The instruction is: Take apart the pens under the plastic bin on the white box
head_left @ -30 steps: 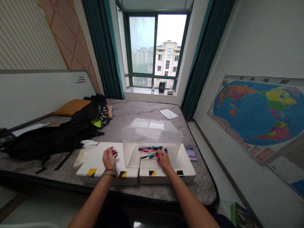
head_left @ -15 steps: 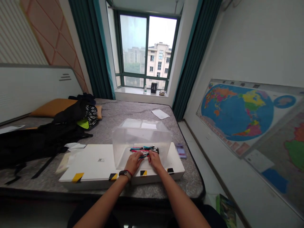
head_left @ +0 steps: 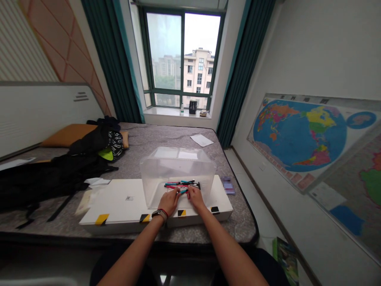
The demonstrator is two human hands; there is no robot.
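Note:
My left hand (head_left: 169, 201), with a watch and a red band on its wrist, is closed with its fingertips on the left end of a teal pen (head_left: 182, 192). My right hand (head_left: 195, 197) pinches the same pen's other end, so it spans the short gap between them. Just beyond my fingers, a small heap of pens (head_left: 181, 184) in red, teal and black lies in the mouth of a clear plastic bin (head_left: 178, 169). This bin seems to rest on its side. Under it are white cardboard boxes (head_left: 119, 198) with black and yellow tape at the front edge.
The boxes lie on a grey mattress (head_left: 154, 137). Black clothing (head_left: 59, 171) and an orange pillow (head_left: 70, 134) are at the left. A white sheet of paper (head_left: 201, 140) lies farther back, and a blurred purple item (head_left: 228, 186) sits right of the boxes.
Both hands stay at the front of the bin. The pen between them looked dark before and shows teal now; the pens in the heap lie slightly differently. The view has shifted a little.

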